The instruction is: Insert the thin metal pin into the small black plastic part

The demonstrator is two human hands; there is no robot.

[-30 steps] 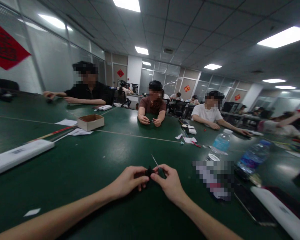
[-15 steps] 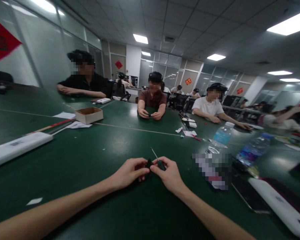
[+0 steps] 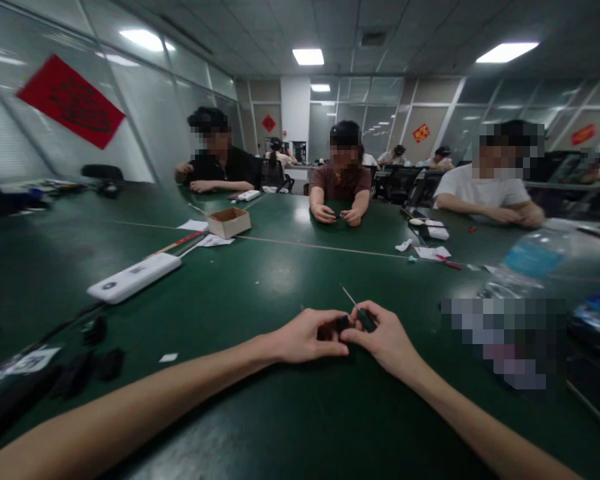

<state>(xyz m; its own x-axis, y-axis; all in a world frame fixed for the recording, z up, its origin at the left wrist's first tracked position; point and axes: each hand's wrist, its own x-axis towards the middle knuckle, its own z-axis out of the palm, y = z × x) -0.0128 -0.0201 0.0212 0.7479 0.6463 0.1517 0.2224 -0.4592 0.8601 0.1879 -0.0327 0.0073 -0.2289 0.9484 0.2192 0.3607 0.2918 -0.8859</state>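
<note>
Both hands meet over the green table in front of me. My left hand (image 3: 313,337) has its thumb and fingers curved around a small black part (image 3: 342,324); its exact kind is too dark to make out. Close against it, my right hand (image 3: 386,337) is closed on a screwdriver (image 3: 365,321) with a dark green handle, and its thumb and fingertip also reach the black part. The thin metal shaft points up and to the left, away from the part. Fingers hide some of the handle and part.
Several black pieces (image 3: 77,373) lie at the left, near a white power bank (image 3: 135,277) and an open cardboard box (image 3: 229,224). A paper scrap (image 3: 169,358) is near my left forearm. Bottles, one blue-labelled (image 3: 535,253), stand right. Several people sit across the table (image 3: 280,280).
My view has turned left, so the scene sits further right and the black pieces at left show. The left fingers have loosened a little around the part; the screwdriver stays in my right hand.
</note>
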